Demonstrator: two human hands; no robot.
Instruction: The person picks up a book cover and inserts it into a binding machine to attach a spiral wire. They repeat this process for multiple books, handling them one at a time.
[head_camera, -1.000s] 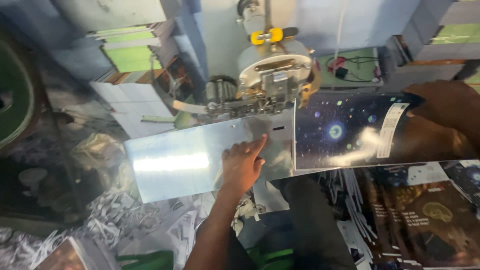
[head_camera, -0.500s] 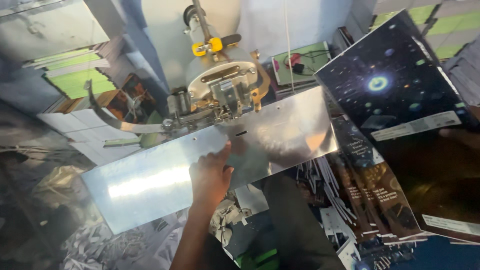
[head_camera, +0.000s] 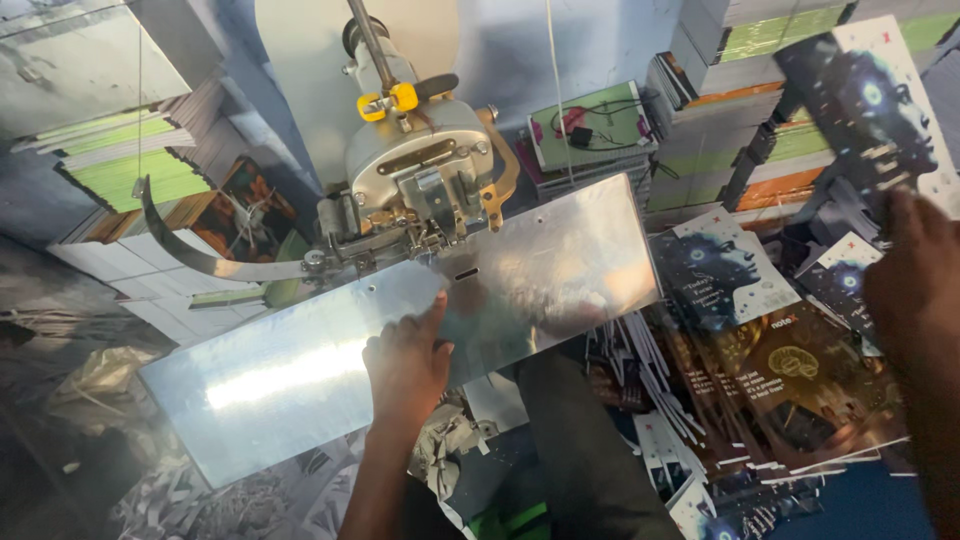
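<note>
Fingers flat, the left hand (head_camera: 405, 365) presses palm-down on the shiny rectangular metal plate (head_camera: 300, 375) near the grey stitching machine head (head_camera: 425, 175), holding nothing. Far right, the right hand (head_camera: 915, 290) pinches a dark printed booklet cover (head_camera: 875, 105) above scattered covers (head_camera: 790, 370).

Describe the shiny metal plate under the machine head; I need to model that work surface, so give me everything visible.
The metal plate is a long, flat rectangle of bright, reflective sheet metal, tilted in the view with its right end higher. It has a small slot near the middle and a few small holes. The machine head sits over its rear edge. The left hand rests flat on its front edge. Paper scraps lie below it.
</note>
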